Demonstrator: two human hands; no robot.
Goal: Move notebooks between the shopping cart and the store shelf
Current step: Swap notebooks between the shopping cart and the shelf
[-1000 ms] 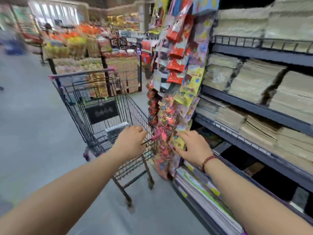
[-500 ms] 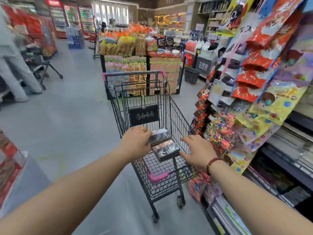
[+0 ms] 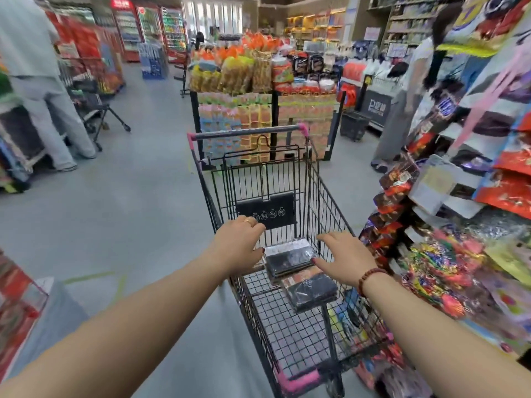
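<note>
A black wire shopping cart (image 3: 330, 196) with pink trim stands in front of me. Two stacks of dark, plastic-wrapped notebooks lie in its basket: a farther stack (image 3: 288, 258) and a nearer one (image 3: 311, 288). My left hand (image 3: 238, 245) hovers over the cart's left wall, fingers bent down, thumb at the farther stack's left edge, with nothing visibly in it. My right hand (image 3: 344, 259), with a bead bracelet at the wrist, is spread open above the basket, its thumb tip at that stack's right edge. The notebook shelf is out of view.
A rack of hanging colourful packets (image 3: 448, 225) crowds the cart's right side. A snack display (image 3: 258, 90) stands just beyond the cart. A person in grey (image 3: 37, 81) with another cart is at the far left, and another person (image 3: 413, 90) at the right.
My view swung left from the notebook shelves to the cart and aisle. Both hands moved over the basket and now flank the farther notebook stack.
</note>
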